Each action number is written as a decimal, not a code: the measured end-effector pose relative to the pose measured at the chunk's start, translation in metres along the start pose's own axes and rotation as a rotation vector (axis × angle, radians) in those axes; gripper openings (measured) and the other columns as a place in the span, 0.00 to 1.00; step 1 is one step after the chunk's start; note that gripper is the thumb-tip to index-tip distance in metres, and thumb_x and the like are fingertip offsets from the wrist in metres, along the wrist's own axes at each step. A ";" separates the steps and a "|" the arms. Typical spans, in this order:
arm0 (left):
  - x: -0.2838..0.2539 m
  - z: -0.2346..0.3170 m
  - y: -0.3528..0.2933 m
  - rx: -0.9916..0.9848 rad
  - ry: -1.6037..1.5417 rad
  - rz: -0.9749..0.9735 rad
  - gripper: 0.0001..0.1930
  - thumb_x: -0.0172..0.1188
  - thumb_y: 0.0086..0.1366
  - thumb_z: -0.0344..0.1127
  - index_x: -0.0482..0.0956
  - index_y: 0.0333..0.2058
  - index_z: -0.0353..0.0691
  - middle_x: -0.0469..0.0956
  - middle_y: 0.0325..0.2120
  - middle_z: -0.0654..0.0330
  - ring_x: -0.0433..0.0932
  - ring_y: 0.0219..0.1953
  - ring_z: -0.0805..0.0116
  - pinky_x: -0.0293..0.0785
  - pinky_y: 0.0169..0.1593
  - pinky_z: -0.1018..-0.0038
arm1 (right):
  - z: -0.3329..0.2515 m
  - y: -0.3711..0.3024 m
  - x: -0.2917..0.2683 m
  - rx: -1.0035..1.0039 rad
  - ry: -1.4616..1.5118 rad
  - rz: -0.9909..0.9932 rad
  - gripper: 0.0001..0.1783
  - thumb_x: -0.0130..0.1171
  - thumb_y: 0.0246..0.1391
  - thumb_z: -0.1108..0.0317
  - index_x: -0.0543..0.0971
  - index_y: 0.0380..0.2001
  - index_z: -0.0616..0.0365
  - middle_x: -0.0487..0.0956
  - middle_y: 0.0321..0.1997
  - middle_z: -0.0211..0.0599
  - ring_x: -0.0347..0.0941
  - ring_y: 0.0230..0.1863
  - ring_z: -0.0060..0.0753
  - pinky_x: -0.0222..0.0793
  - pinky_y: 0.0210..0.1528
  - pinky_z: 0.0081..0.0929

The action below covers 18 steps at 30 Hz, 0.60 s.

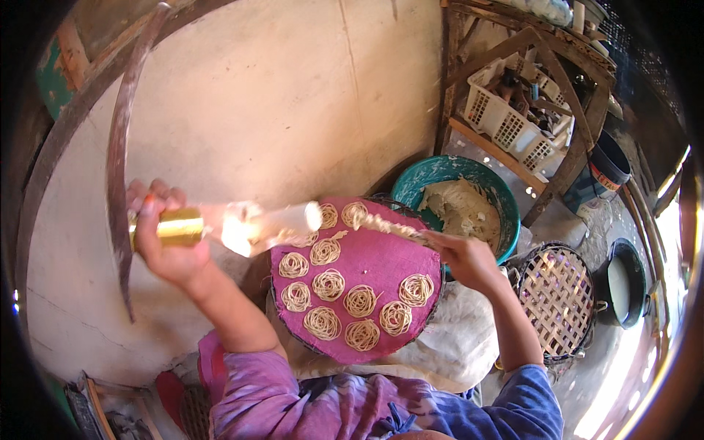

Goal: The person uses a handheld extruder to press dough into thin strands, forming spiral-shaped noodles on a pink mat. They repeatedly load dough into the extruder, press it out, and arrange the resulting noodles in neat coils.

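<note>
My left hand is wrapped round the gold-coloured end of a cylinder, raised at the left. Its pale far part is blurred and looks smeared with dough. A long curved wooden piece passes beside this hand; whether it joins the cylinder I cannot tell. In my right hand is a thin stick, its far end coated in lumpy dough. Below both hands, a pink cloth covers a round tray on my lap. Several coiled nests of thin dough strands lie on it.
A green basin holding pale dough stands beyond my right hand. Farther right are a woven lattice tray, a dark pot with whitish liquid and a dark bucket. A white plastic basket sits under a wooden frame. A wall rises ahead.
</note>
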<state>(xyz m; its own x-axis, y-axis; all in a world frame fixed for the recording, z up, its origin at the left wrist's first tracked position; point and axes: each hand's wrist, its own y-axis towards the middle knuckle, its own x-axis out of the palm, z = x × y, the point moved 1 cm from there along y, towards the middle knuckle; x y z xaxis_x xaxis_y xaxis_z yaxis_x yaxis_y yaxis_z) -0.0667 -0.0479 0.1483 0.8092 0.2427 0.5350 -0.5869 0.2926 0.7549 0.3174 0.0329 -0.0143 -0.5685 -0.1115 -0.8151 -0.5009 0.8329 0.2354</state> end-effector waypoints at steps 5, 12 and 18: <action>-0.050 0.059 -0.021 0.334 0.794 -0.194 0.10 0.60 0.57 0.26 0.75 0.38 0.33 0.75 0.32 0.57 0.72 0.33 0.69 0.69 0.37 0.74 | -0.018 0.043 0.064 -0.040 -0.353 -0.101 0.24 0.50 0.57 0.68 0.76 0.57 0.35 0.82 0.33 0.38 0.80 0.32 0.46 0.76 0.32 0.41; -0.139 0.106 -0.044 0.471 1.427 -0.244 0.14 0.65 0.58 0.22 0.78 0.43 0.24 0.79 0.42 0.55 0.78 0.42 0.65 0.74 0.48 0.68 | -0.037 0.047 0.046 -0.035 -0.434 -0.181 0.27 0.49 0.53 0.72 0.76 0.57 0.38 0.82 0.33 0.37 0.80 0.31 0.43 0.75 0.30 0.40; -0.182 0.116 -0.056 0.174 1.420 -0.296 0.21 0.63 0.58 0.21 0.72 0.51 0.22 0.76 0.50 0.46 0.75 0.51 0.55 0.67 0.58 0.63 | -0.041 -0.008 0.012 0.062 -0.480 -0.348 0.27 0.50 0.53 0.72 0.78 0.55 0.34 0.83 0.41 0.34 0.81 0.34 0.41 0.76 0.33 0.38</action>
<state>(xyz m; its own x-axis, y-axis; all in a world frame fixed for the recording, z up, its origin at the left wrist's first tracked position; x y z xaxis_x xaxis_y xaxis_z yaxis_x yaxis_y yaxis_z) -0.1777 -0.2155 0.0527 0.1304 0.9143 -0.3834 -0.3128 0.4049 0.8592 0.2874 0.0026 -0.0046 -0.0116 -0.1383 -0.9903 -0.5576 0.8230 -0.1084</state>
